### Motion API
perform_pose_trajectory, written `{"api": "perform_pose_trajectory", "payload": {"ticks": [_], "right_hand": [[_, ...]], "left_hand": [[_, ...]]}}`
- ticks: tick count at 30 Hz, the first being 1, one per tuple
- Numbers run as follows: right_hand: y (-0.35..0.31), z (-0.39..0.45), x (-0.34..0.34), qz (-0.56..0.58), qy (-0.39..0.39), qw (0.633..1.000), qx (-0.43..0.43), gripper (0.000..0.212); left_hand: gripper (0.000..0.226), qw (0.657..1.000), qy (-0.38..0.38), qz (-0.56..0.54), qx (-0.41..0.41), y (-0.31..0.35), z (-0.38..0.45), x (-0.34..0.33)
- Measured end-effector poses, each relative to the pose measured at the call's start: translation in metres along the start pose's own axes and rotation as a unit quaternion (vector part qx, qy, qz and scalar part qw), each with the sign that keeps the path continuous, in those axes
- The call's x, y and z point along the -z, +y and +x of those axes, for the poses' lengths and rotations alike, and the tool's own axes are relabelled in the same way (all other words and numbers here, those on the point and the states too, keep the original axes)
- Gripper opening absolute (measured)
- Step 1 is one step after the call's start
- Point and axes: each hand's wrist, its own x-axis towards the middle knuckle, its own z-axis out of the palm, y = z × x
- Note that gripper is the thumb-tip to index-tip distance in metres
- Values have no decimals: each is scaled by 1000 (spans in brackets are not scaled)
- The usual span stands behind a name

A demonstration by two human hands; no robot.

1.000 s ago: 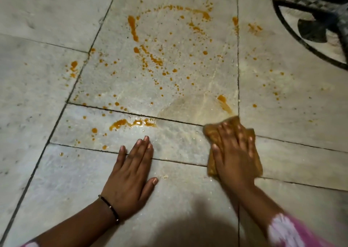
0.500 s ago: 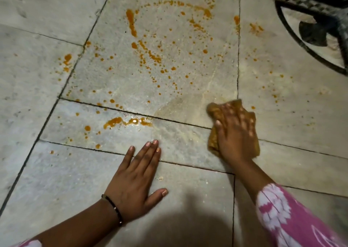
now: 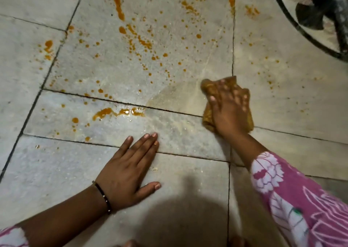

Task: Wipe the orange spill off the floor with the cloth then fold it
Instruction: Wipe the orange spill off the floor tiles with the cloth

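Note:
An orange spill point(image 3: 139, 41) of drops and streaks covers the grey stone floor point(image 3: 37, 171) ahead, with a thicker streak point(image 3: 116, 112) just left of centre. A stained orange-brown cloth point(image 3: 208, 88) lies bunched on the floor at centre right. My right hand point(image 3: 228, 107) presses flat on it with fingers spread, blurred by motion. A pale wiped smear point(image 3: 175, 98) lies beside the cloth on its left. My left hand point(image 3: 130, 169) rests flat on the floor, fingers straight, below the streak.
A dark round metal base point(image 3: 308, 37) of some stand sits at the top right corner. Small orange specks point(image 3: 271, 81) dot the tile right of the cloth. Dark grout lines cross the floor. My shadow falls on the near tiles.
My right hand has pushed the cloth away from me, up across the grout line over the orange blob near the tile's corner. The left hand stays planted.

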Motion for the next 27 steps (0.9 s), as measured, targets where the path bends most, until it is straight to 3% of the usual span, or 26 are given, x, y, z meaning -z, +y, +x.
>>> {"api": "perform_pose_trajectory", "payload": {"ticks": [3,6,10,12,15,18,22,27], "right_hand": [[22,-55,7,11,31,996,-88,58],[-25,-112,-1,21,28,991,-132,60],[-89,-75,-16,24,-11,998,51,57],[-80,-28,-14,14,-23,997,76,53],[-31,1,-3,19,0,999,31,53],[10,-44,9,29,32,998,-39,58],[-28,-133,-8,20,36,992,-118,58],[-88,-96,-17,9,-28,992,119,58]], "left_hand": [[86,1000,1,2,6,1,1,0],[86,1000,6,-4,13,4,1,0],[85,1000,7,4,7,1,1,-1],[84,1000,5,1,4,0,0,-1],[84,1000,7,-4,4,0,0,-1],[84,1000,6,-8,10,2,0,0],[84,1000,1,-8,14,2,0,0],[83,999,-1,0,39,-1,-5,1]]}}
